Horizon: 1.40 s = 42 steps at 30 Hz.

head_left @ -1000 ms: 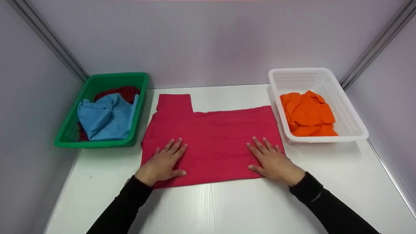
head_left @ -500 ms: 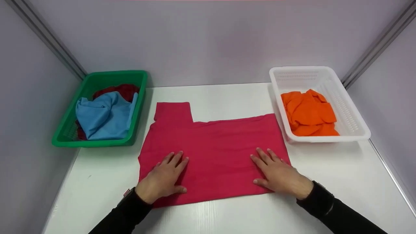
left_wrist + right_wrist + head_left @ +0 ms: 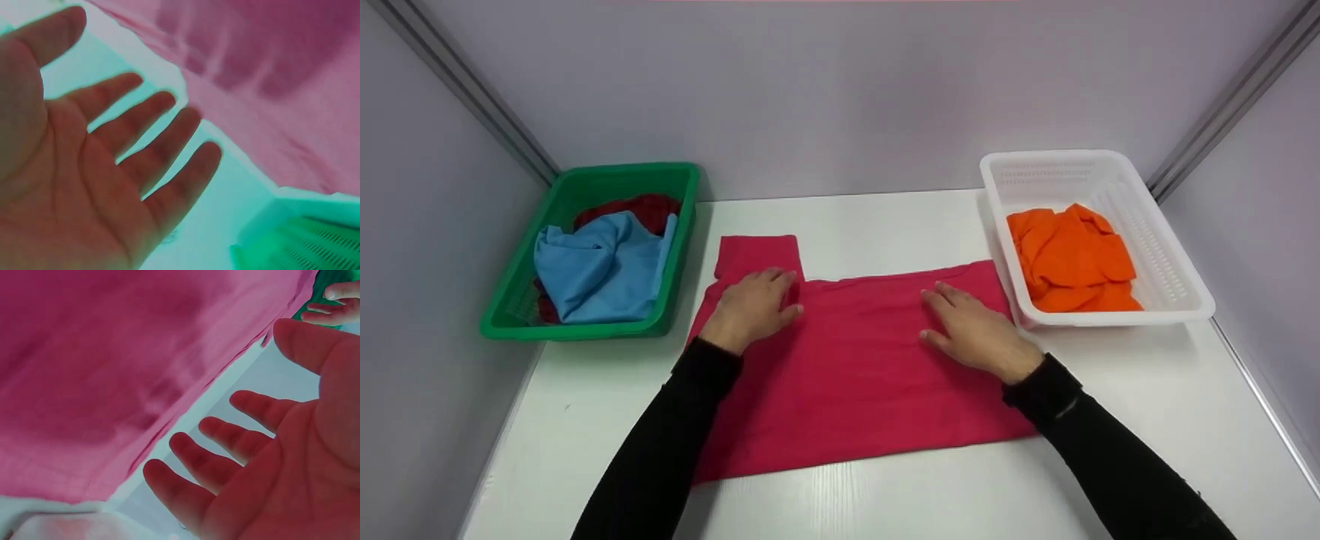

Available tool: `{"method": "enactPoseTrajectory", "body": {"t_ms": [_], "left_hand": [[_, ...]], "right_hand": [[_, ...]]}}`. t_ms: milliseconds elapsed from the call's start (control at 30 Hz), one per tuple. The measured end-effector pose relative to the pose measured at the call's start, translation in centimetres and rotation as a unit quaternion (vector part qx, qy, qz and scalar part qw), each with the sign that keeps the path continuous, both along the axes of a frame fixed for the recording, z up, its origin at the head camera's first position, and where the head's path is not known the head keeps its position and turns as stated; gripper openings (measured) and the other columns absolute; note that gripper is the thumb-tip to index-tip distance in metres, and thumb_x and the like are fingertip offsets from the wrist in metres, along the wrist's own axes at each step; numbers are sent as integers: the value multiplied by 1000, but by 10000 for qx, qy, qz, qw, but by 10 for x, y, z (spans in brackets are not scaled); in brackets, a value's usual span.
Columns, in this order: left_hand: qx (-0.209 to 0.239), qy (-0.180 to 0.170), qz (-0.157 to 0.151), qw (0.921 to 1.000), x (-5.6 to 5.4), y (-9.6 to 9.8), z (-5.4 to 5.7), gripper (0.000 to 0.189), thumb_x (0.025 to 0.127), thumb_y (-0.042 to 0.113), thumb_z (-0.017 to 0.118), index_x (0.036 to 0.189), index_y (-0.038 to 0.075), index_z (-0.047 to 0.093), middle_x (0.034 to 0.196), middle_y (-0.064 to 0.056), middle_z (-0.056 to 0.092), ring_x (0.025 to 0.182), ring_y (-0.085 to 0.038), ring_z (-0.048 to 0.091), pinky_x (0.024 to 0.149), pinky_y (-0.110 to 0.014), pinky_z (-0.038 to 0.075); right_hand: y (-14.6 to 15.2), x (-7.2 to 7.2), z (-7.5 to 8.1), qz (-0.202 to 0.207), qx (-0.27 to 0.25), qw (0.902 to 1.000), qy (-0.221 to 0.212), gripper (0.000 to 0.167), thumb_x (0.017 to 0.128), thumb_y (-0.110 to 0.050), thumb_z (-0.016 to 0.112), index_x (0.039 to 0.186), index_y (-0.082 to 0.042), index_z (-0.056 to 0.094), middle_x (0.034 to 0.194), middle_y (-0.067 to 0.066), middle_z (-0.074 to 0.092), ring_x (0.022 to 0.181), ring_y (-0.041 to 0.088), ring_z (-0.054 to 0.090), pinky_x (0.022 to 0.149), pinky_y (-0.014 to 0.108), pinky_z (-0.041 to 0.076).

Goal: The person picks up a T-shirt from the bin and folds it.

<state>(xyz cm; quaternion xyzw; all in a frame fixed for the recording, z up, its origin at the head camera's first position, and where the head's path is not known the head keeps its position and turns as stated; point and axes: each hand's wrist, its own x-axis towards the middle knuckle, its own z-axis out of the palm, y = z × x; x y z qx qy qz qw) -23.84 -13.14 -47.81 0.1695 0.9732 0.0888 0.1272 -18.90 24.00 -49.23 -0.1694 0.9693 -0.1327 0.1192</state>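
Observation:
A red garment [image 3: 855,375], folded in half, lies spread on the white table with one short sleeve pointing away at its far left. My left hand [image 3: 754,304] hovers over the cloth near the base of that sleeve. Over the far right part of the garment is my right hand [image 3: 971,330]. Both wrist views show the fingers relaxed and spread, the palms bare; the left palm [image 3: 73,169] and the right palm [image 3: 275,467] hold nothing. Finger shadows fall on the cloth below, apart from the fingertips.
At the back left stands a green basket [image 3: 679,292] holding a blue cloth [image 3: 607,266] and a dark red cloth [image 3: 649,210]. A white basket [image 3: 1174,285] with an orange cloth [image 3: 1069,262] stands at the back right, close to the garment's edge. Pale walls enclose the table.
The garment first slid toward me under both flat hands, turning slightly. Since then both hands have lifted from it and moved away from me, toward its far edge, while the garment stayed in place.

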Motion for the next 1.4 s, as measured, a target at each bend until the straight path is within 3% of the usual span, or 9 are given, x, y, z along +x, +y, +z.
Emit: {"method": "enactPoseTrajectory", "body": {"t_ms": [100, 300, 400, 533, 800, 933, 1133, 1333, 1400], "left_hand": [[29, 157, 226, 9996, -35, -3, -19, 82, 110, 32, 82, 178, 3, 46, 184, -27, 48, 173, -49, 46, 133, -76, 48], [51, 562, 426, 9975, -121, -23, -96, 78, 115, 35, 74, 182, 10, 41, 188, -23, 42, 177, -44, 41, 134, -74, 48], [-86, 630, 434, 9970, -146, -30, -117, 70, 119, 30, 67, 182, 11, 42, 189, -22, 42, 178, -43, 40, 136, -72, 48], [-342, 443, 425, 9975, -153, -32, -114, 66, 121, 25, 62, 182, 9, 40, 187, -22, 45, 177, -45, 41, 136, -73, 46], [-353, 572, 387, 9970, -161, -39, -117, 72, 117, 30, 73, 179, 10, 45, 172, -26, 59, 163, -49, 56, 132, -71, 52], [-191, 910, 454, 9946, -162, -41, -118, 57, 120, 24, 65, 174, 10, 53, 171, -23, 61, 156, -51, 62, 124, -74, 57], [-381, 985, 509, 9931, -150, -40, -107, 53, 118, 5, 57, 171, 6, 54, 171, -25, 61, 159, -49, 59, 125, -72, 57], [-897, 1251, 417, 9872, -168, -42, -122, 39, 117, 11, 57, 155, 2, 61, 147, -29, 73, 142, -52, 68, 120, -71, 57], [-1089, 1303, 357, 9848, -155, -37, -101, 35, 117, 15, 60, 147, 0, 67, 141, -27, 77, 138, -49, 71, 121, -68, 57]], "right_hand": [[-4, -15, -6, -135, -79, 9998, 79, 73, 117, -32, 72, 177, -1, 46, 186, 30, 42, 172, 52, 45, 137, 69, 47], [-6, -43, -24, -381, -84, 9986, 358, 64, 119, -24, 64, 175, 1, 48, 185, 31, 42, 172, 56, 42, 138, 77, 41], [3, -62, -48, -463, -124, 9980, 401, 63, 119, -26, 63, 176, -3, 48, 186, 28, 44, 174, 55, 41, 137, 82, 38], [12, -75, -68, -487, -28, 9972, 573, 61, 118, -25, 62, 175, -5, 51, 181, 27, 51, 170, 54, 45, 133, 83, 41], [-1, -58, -25, -368, 388, 9946, 894, 54, 118, -20, 66, 166, 2, 58, 165, 33, 62, 157, 53, 59, 129, 76, 51], [0, -61, -26, -420, 370, 9907, 1242, 44, 117, -11, 63, 158, 3, 64, 152, 33, 67, 143, 55, 67, 121, 73, 56], [1, -65, -34, -543, 305, 9840, 1670, 32, 110, 3, 56, 140, 5, 69, 132, 33, 68, 123, 57, 70, 108, 70, 59], [-2, -66, -39, -575, 241, 9668, 2480, 18, 108, 3, 58, 119, 6, 72, 114, 31, 73, 109, 54, 72, 102, 66, 61], [-2, -66, -40, -544, 250, 9592, 2763, 12, 108, 1, 62, 113, 6, 72, 108, 30, 73, 105, 53, 73, 100, 66, 63]]}}
